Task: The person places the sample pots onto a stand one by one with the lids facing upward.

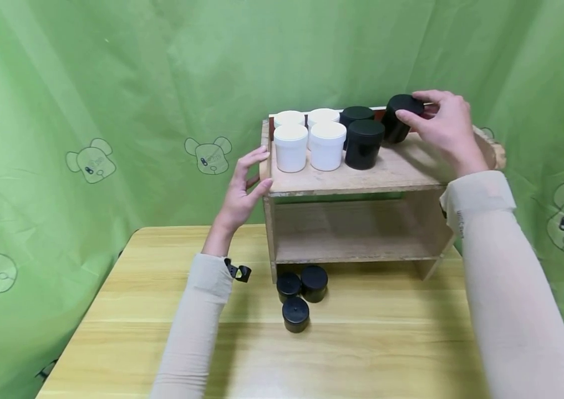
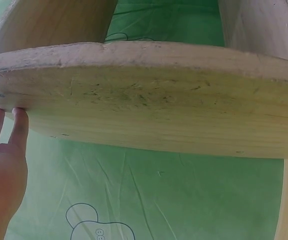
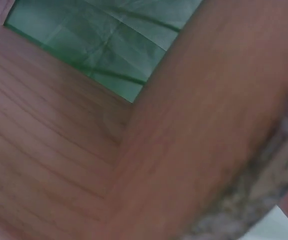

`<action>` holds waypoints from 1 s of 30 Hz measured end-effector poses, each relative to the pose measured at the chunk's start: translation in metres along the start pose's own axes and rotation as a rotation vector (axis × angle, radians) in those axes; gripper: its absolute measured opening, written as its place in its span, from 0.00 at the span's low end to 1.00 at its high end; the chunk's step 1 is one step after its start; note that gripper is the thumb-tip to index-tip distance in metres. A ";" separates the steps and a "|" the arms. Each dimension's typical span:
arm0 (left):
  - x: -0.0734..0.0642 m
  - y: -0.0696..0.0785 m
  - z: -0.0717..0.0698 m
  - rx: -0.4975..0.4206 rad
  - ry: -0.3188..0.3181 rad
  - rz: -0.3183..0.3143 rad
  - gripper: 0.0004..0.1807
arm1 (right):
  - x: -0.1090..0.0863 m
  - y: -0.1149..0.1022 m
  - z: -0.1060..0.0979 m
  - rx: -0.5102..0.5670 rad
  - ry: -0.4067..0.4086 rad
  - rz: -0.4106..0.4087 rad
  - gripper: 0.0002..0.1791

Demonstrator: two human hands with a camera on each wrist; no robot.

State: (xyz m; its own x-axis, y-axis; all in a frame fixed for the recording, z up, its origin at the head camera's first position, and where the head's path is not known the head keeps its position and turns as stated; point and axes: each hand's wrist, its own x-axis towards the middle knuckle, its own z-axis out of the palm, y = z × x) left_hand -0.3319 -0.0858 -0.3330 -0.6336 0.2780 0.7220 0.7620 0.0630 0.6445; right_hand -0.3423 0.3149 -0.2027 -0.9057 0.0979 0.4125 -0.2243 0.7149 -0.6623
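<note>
A black lidded jar point(image 1: 395, 124) is tilted at the right end of the row on the wooden shelf point(image 1: 341, 183). My right hand point(image 1: 443, 122) pinches it near the lid, between thumb and fingers. My left hand point(image 1: 243, 191) rests on the shelf's left side panel, thumb by the front edge. In the left wrist view, straight fingers point(image 2: 19, 125) touch the panel's outer face point(image 2: 149, 110). Beside the held jar stand two upright black jars point(image 1: 364, 145) and several white jars point(image 1: 291, 148). The right wrist view shows wooden boards point(image 3: 184, 130); the held jar is out of sight there.
Three more black jars point(image 1: 295, 313) stand on the wooden table point(image 1: 361, 343), by the shelf's front left foot. A lower shelf board point(image 1: 351, 233) runs beneath the top one. Green printed cloth point(image 1: 162, 83) hangs behind and at the sides.
</note>
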 end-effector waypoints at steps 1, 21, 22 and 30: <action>0.000 0.000 0.000 0.000 -0.001 -0.005 0.29 | 0.000 0.001 0.001 -0.001 -0.006 0.003 0.40; 0.001 -0.001 0.002 0.004 0.003 -0.009 0.31 | 0.002 0.004 0.016 0.001 -0.031 -0.016 0.41; 0.001 -0.001 0.001 0.005 0.002 -0.008 0.31 | 0.002 0.005 0.017 0.002 -0.031 -0.014 0.41; 0.001 -0.001 0.002 0.020 -0.006 0.009 0.29 | 0.003 0.006 0.018 0.004 -0.046 -0.025 0.39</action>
State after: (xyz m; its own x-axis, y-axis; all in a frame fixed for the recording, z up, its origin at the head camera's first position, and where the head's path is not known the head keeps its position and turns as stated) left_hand -0.3331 -0.0836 -0.3333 -0.6257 0.2844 0.7263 0.7703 0.0790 0.6327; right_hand -0.3530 0.3067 -0.2167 -0.9155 0.0479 0.3994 -0.2482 0.7141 -0.6546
